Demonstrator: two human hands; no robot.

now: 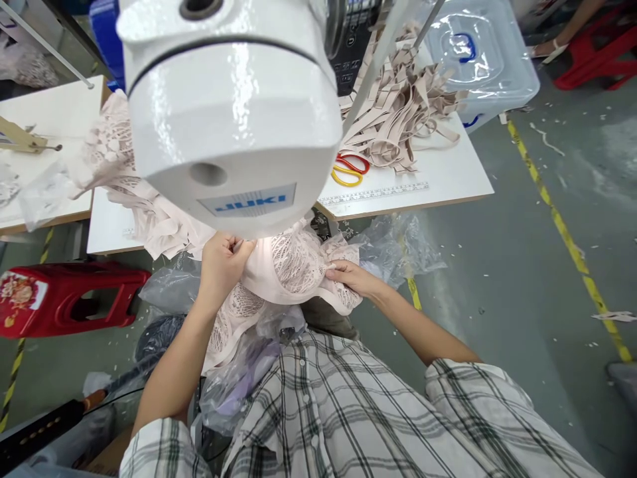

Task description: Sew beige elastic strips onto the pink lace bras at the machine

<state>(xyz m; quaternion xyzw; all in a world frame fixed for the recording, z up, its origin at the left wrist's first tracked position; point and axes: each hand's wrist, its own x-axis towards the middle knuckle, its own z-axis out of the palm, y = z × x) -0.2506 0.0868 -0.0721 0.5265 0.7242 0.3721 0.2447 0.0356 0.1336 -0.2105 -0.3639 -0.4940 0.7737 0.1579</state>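
Left hand (222, 260) pinches the lace garment (293, 269) right under the sewing machine (229, 113). Right hand (354, 275) grips the lace edge, fingers closed on it

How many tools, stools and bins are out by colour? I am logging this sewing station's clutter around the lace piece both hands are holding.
Red: 3, the scissors, stool and far stool.
Yellow: 1, the second scissors.
Clear: 1, the lidded storage bin.
Total: 5.
The left hand and right hand grip the pink lace garment.
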